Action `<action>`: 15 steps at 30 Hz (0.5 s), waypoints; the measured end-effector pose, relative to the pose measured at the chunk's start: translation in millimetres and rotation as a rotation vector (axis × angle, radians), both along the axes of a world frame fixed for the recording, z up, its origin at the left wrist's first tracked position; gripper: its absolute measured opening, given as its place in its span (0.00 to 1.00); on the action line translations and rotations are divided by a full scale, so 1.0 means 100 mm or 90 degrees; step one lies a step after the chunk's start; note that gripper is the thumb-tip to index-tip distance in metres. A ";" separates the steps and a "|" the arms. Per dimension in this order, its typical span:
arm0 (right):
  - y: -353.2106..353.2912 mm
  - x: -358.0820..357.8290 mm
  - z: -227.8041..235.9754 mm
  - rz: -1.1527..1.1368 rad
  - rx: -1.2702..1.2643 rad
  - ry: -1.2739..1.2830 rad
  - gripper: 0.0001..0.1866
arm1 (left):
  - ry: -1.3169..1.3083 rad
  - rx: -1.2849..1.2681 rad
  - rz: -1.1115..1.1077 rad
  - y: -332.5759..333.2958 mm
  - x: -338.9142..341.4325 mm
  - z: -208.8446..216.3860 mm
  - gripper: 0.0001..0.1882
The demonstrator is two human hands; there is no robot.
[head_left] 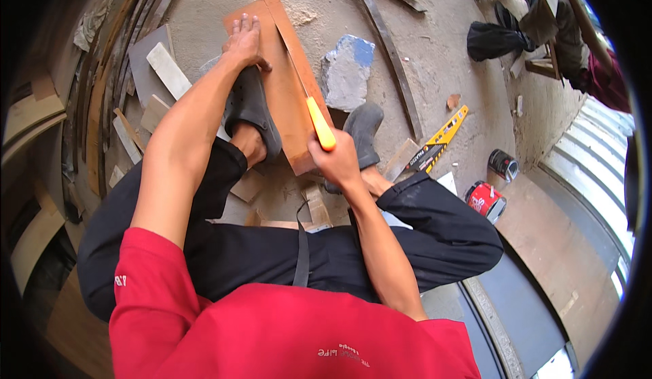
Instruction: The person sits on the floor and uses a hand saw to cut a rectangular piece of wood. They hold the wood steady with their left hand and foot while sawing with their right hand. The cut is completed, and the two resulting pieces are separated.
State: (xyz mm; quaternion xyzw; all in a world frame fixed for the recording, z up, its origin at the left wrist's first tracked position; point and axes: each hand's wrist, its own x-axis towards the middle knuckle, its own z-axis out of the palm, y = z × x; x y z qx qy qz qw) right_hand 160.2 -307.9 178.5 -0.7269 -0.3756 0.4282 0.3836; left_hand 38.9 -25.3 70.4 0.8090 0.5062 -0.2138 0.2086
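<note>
A long reddish-brown board (280, 117) lies at a slant in front of me, between my feet. My left hand (244, 45) presses flat on its far left part, fingers spread. In my right hand (336, 158) is a handsaw (320, 126), gripped by its yellow-orange handle. Its thin blade points away from me along a lengthwise cut line in the board, which reaches toward the far end. How deep the blade sits in the wood I cannot tell. My left shoe (252, 111) rests against the board's left edge, and my right shoe (365, 131) is to its right.
A broken concrete block (348, 73) with a blue patch sits right of the board. Farther right lie a yellow-and-black saw sleeve (445, 138), a red can (483, 199) and a dark can (502, 165). Wood offcuts (168, 70) crowd the left. A person's sleeve (610, 83) shows at the far right.
</note>
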 end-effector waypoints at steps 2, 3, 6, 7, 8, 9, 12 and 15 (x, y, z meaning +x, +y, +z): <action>-0.10 0.01 0.18 0.000 -0.019 0.012 0.08 | 0.007 -0.004 0.008 0.03 0.02 0.09 0.76; -0.20 0.01 0.29 -0.001 -0.027 0.016 0.08 | 0.028 -0.009 0.004 0.02 0.05 0.11 0.75; -0.79 0.07 0.65 0.041 0.005 0.010 0.07 | 0.080 -0.015 0.020 0.02 0.08 0.22 0.75; -0.96 0.14 0.84 0.032 -0.053 0.059 0.06 | 0.087 -0.021 0.032 0.01 0.11 0.25 0.75; -1.05 0.22 1.06 0.008 -0.100 0.117 0.04 | 0.095 -0.027 0.046 0.00 0.13 0.29 0.74; -1.09 0.30 1.33 -0.025 -0.158 0.127 0.04 | 0.122 -0.038 0.040 -0.01 0.17 0.30 0.71; -1.42 0.43 1.63 -0.125 -0.162 0.128 0.04 | 0.118 -0.015 0.070 0.03 0.28 0.13 0.61; -1.67 0.52 1.73 -0.214 -0.112 0.081 0.05 | -0.041 0.143 0.195 -0.05 0.40 -0.09 0.46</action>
